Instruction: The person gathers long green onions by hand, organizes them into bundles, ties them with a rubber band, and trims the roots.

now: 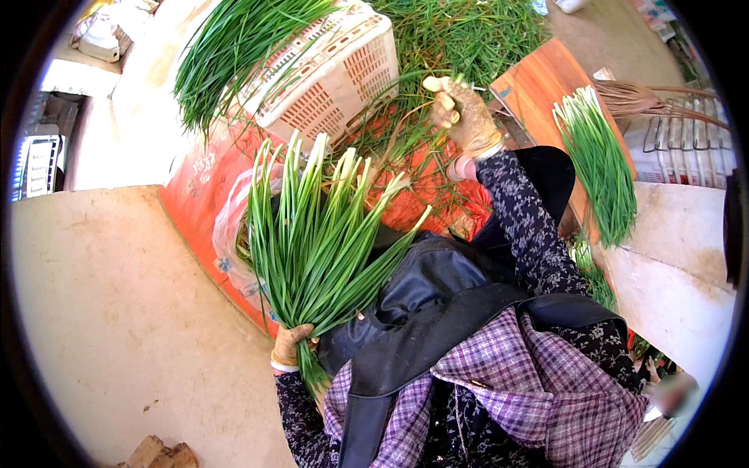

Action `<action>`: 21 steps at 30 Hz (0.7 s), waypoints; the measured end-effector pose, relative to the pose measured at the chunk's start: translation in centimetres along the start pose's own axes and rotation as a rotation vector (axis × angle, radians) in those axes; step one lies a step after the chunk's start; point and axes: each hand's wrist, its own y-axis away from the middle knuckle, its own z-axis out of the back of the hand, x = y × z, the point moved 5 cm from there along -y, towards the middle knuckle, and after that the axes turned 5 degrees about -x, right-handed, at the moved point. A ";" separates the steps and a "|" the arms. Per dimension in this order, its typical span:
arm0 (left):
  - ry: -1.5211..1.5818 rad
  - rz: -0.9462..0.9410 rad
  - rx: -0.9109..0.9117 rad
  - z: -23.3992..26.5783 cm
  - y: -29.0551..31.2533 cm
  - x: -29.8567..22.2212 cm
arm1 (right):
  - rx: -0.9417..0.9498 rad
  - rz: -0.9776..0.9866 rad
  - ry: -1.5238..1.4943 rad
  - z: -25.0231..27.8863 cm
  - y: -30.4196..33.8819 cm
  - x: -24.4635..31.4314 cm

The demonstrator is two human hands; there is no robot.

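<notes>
My left hand, in a tan work glove, is closed round the narrow green end of a bunch of garlic chives. The pale stem ends fan out away from me, over my lap and a clear plastic bag. My right hand, in a soiled tan glove, is raised at arm's length beside the heap of loose green trimmings. Its fingers are curled; thin green strands show around them, but whether they are in its grip is not clear. A black apron covers my lap.
A white plastic basket stands ahead, with more chives lying across it. At the right, a bunch of chives lies on a wooden board, beside a straw broom. A red sheet covers floor beneath.
</notes>
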 end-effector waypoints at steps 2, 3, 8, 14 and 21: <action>0.008 0.010 0.007 0.2 -0.1 0.2 | -0.138 0.017 0.434 2.1 -0.7 -0.3; 0.014 0.011 -0.010 0.2 -0.2 0.2 | -0.026 -0.284 0.371 2.4 -1.0 -2.2; -0.020 0.019 -0.037 0.3 0.3 0.0 | 0.142 -0.530 0.579 0.0 -0.6 -14.1; -0.052 0.033 -0.055 0.0 0.6 -0.1 | -0.010 -0.291 0.457 1.3 -2.9 -12.2; 0.012 0.011 -0.037 -0.9 0.6 -0.5 | 0.429 -0.431 0.710 -8.2 2.2 -13.6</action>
